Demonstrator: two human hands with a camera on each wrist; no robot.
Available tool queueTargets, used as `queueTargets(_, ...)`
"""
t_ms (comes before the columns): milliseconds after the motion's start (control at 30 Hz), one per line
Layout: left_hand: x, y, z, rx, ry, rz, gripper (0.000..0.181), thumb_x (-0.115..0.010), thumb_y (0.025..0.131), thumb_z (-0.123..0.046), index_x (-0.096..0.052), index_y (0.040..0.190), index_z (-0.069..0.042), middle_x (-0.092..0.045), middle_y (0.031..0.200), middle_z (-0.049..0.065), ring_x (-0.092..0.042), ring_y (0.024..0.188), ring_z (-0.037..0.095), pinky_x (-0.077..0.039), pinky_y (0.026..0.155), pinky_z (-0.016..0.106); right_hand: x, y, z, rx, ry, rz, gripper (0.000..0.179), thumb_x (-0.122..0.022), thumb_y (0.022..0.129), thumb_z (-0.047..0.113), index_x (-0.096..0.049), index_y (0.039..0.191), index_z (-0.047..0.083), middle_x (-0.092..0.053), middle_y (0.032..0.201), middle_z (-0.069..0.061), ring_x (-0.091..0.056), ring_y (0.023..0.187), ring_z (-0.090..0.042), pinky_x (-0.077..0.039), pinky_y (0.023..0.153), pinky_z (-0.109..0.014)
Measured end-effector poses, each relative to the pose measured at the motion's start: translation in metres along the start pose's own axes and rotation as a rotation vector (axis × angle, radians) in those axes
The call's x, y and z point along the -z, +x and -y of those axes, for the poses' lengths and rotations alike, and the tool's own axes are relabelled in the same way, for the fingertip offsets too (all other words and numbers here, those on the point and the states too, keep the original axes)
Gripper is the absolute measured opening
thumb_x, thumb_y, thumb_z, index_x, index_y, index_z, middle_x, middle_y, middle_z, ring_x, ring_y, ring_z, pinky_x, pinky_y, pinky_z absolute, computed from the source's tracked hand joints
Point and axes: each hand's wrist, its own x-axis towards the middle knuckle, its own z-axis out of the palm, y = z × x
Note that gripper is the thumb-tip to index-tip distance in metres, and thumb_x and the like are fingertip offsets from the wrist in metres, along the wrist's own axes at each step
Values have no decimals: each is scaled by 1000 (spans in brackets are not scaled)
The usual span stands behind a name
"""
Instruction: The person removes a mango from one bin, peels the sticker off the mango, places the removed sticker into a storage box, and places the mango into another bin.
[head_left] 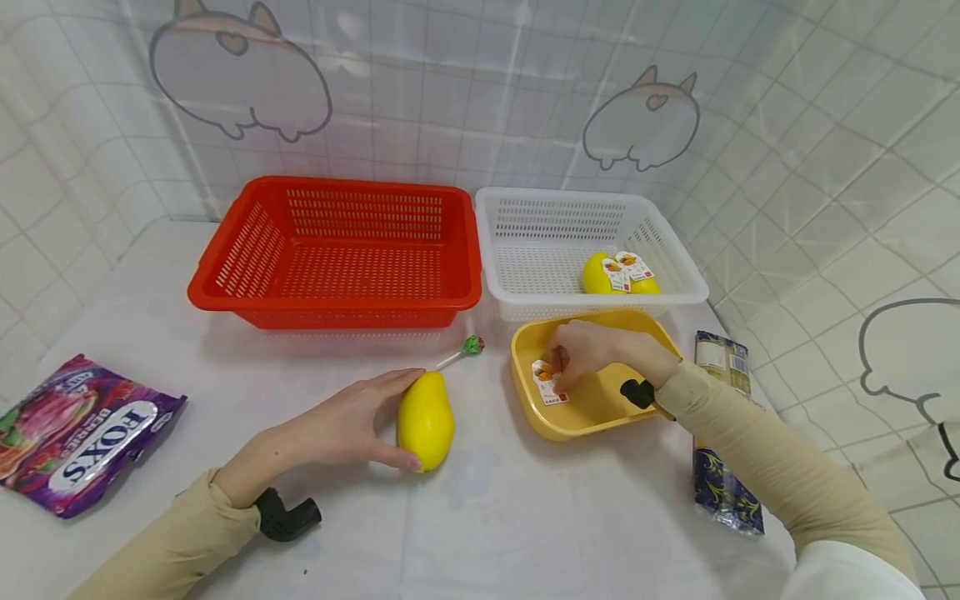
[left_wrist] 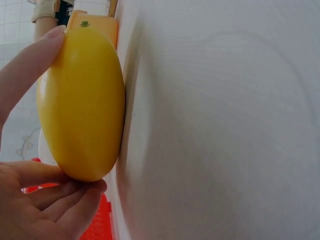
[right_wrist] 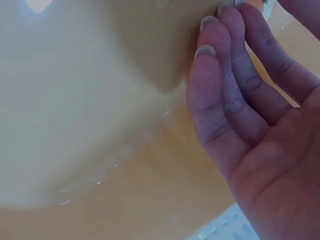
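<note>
My left hand (head_left: 348,425) grips a yellow mango (head_left: 426,423) lying on the white table, thumb at one end and fingers at the other. In the left wrist view the mango (left_wrist: 82,105) shows a small green stem end. Inside a yellow plastic bin (head_left: 537,417), my right hand (head_left: 592,354) has its fingers bent and pinches a white label (head_left: 551,385) with a fruit picture. Only an edge of this label (right_wrist: 267,9) shows past the fingertips in the right wrist view. A green-wrapped lollipop (head_left: 472,345) lies just beyond the mango.
A red basket (head_left: 333,318) stands at the back left. Beside it, a white basket (head_left: 525,298) contains yellow fruits (head_left: 598,275) with labels. A purple Foxs packet (head_left: 82,433) lies far left; a dark blue patterned packet (head_left: 723,483) lies right, partly under my right forearm.
</note>
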Motion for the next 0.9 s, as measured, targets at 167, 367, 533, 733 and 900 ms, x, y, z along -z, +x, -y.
queueTargets(167, 0, 0, 0, 0, 3, 3, 118, -83, 64, -69, -36, 155, -11, -41, 157, 7, -40, 144, 28, -35, 116, 53, 0, -2, -2, 8, -6, -10, 22, -86, 77, 22, -71, 84, 8, -64, 72, 6, -53, 67, -7, -45, 65, -21)
queueTargets(367, 0, 0, 0, -8, 4, -5, 118, -83, 63, -69, -36, 155, -11, -42, 156, 6, -40, 143, 28, -35, 116, 53, 0, -4, -3, 19, 10, -7, 21, -85, 76, 21, -72, 84, 8, -66, 71, 7, -55, 66, -5, -47, 64, -20)
queueTargets(533, 0, 0, 0, -6, -2, 2, 118, -82, 64, -70, -36, 155, -11, -41, 157, 5, -40, 144, 27, -35, 116, 53, 2, -7, -5, 19, 33, 5, 19, -83, 78, 19, -72, 86, 7, -66, 73, 6, -55, 67, -6, -48, 65, -20)
queueTargets(733, 0, 0, -1, -12, -1, -1, 118, -83, 64, -69, -36, 155, -11, -41, 157, 5, -39, 144, 28, -34, 116, 53, 4, -9, -6, 10, 39, 11, 20, -84, 78, 19, -73, 89, 6, -67, 77, 5, -56, 71, -7, -49, 69, -21)
queueTargets(900, 0, 0, -1, -12, 2, -3, 117, -82, 64, -69, -36, 154, -11, -42, 156, 5, -40, 143, 27, -35, 116, 53, 4, -11, -8, 28, 49, 17, 22, -84, 77, 19, -73, 91, 5, -69, 81, 0, -56, 73, -7, -50, 71, -22)
